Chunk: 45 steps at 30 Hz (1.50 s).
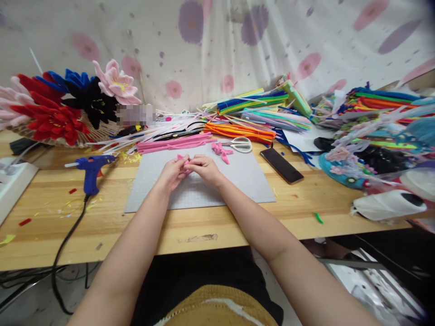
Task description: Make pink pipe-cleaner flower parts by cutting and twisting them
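At mid-frame, the left hand [174, 173] and right hand [205, 169] pinch a pink piece [180, 156] in a tight grip over the mat [238, 183]. One bow [222, 153], right of centre, looks shaped; the held piece seems unfinished, the pink stems [170, 144] unworked.

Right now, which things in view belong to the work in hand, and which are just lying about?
Likely part of the work:
pink piece, between left hand and right hand
grey mat
pink stems
pink bow-like piece
scissors

Seemingly just lying about:
phone
green scrap
red flower
orange stems
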Each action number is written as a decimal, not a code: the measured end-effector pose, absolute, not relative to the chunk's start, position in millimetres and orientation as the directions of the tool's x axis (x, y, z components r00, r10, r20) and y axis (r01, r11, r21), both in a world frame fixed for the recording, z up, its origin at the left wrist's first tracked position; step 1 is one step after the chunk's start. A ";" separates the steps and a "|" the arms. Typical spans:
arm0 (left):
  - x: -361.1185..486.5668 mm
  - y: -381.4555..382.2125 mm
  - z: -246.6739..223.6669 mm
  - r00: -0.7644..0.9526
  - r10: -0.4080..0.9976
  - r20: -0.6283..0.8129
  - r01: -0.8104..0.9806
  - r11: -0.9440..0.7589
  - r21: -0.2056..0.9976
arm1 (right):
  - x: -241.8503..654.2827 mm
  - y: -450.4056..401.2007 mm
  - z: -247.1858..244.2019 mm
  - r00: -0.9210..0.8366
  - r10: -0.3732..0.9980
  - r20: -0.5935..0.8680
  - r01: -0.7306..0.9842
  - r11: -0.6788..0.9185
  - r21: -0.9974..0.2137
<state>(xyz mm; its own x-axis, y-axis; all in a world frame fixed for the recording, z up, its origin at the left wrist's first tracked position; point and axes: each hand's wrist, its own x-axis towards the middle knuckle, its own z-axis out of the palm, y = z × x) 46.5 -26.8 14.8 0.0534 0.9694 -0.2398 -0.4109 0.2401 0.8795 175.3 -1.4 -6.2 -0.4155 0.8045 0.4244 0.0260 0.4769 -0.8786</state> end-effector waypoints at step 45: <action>12.0 -26.1 20.2 0.079 0.997 -0.024 -0.058 0.029 0.998 | 204.6 7.1 -0.9 -0.711 0.693 0.122 -0.033 0.140 -0.990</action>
